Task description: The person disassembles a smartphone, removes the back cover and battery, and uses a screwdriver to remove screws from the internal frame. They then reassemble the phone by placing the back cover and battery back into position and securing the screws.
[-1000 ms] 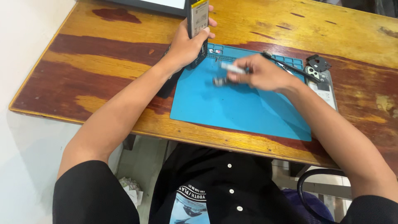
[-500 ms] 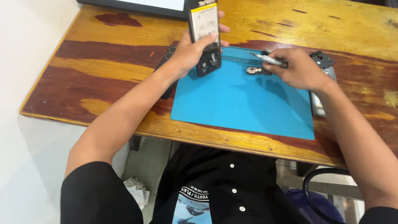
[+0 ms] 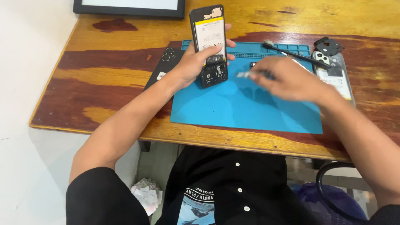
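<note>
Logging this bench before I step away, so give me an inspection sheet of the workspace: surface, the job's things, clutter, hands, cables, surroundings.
Surface: worn wooden table with a blue work mat on it.
Job's things: opened phone held upright, its inner side showing; small slim tool, blurred.
Clutter: black back cover left of the mat; second opened phone at the right; black brush on the mat's top edge.
Hands: left hand grips the opened phone; right hand holds the tool over the mat.
Cables: nothing seen.
Surroundings: dark framed screen at the table's far edge; crumpled paper on the floor.

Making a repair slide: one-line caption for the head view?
Left hand holds an opened phone upright over a blue mat; right hand grips a small tool.
</note>
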